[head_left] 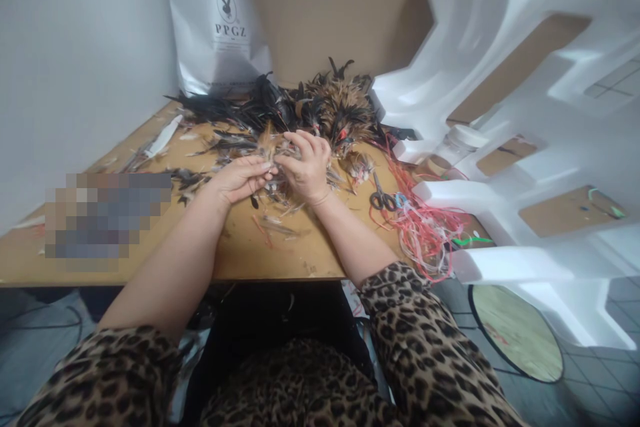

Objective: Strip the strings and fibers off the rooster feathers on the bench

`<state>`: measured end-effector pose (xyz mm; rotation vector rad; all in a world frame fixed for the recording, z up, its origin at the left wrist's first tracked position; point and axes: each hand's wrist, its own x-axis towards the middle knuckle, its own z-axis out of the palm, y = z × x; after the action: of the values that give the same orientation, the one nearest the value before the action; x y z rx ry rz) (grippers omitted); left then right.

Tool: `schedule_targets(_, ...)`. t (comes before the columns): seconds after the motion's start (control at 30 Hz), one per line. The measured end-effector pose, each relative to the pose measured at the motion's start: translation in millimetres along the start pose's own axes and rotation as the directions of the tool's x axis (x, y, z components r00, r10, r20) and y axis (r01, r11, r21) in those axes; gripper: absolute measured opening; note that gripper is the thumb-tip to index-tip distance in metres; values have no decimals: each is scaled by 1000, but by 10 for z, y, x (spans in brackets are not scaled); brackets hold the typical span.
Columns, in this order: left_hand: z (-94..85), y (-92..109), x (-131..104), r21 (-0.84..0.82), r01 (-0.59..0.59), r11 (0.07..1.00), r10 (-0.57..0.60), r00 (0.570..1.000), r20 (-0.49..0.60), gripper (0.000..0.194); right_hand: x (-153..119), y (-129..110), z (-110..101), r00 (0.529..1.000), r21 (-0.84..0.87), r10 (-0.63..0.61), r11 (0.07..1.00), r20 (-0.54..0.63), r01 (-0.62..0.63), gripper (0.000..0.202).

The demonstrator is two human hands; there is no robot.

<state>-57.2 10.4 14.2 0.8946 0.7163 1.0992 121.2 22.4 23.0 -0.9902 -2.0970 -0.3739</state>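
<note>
Brownish feathers (269, 139) stand up between the two hands, which are close together above the table (320, 255): the left hand (246, 177) seems to pinch their lower ends, while the right hand (307, 168) is curled just beside, and I cannot tell surely if its fingers also grip. If this pinch becomes loose, the thin quills could slip and mix with the loose feathers (280, 200) below; the tangled red strings (435, 227) could also snag on the scissors (383, 199), if pulled carelessly.

craft workshop, heaped feathers (345, 100), scissors (382, 194)
</note>
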Motion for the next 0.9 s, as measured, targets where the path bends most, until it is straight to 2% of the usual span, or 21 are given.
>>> schedule_targets(0.07, 8, 7, 7, 7, -20, 1000, 21, 999, -46, 8, 3, -6, -1, 997, 68, 68, 996, -44, -65, 24)
schedule_targets(0.13, 25, 18, 10, 23, -51, 998, 53, 994, -99, 5, 6, -3, 6, 976, 179, 192, 969, -101, -172, 24)
schedule_targets(0.23, 43, 28, 15, 47, -109, 993, 115, 981, -156, 5, 12, -1, 39, 903, 438, 413, 837, -115, -327, 26)
schedule_targets(0.33, 38, 23, 25, 73, -147, 986, 158, 971, -177, 7, 15, -37, 82, 845, 675, 528, 595, 82, -437, 31)
schedule_targets(0.43, 33, 9, 29, 111, -153, 982, 171, 970, -174, 11, 18, -110, 117, 798, 780, 513, 339, 315, -526, 33)
schedule_targets(0.53, 46, -1, 25, 152, -134, 979, 157, 976, -149, 14, 25, -175, 148, 758, 836, 483, 91, 438, -541, 29)
schedule_targets(0.6, 55, -3, 21, 167, -123, 978, 145, 981, -131, 14, 31, -196, 165, 727, 838, 478, -39, 493, -544, 27)
schedule_targets(0.7, 55, -1, 17, 168, -98, 981, 121, 984, -132, 15, 39, -190, 170, 694, 834, 509, -95, 510, -543, 26)
schedule_targets(0.9, 52, 1, 10, 169, -22, 985, 49, 986, -158, 17, 41, -145, 150, 748, 874, 505, -27, 431, -485, 25)
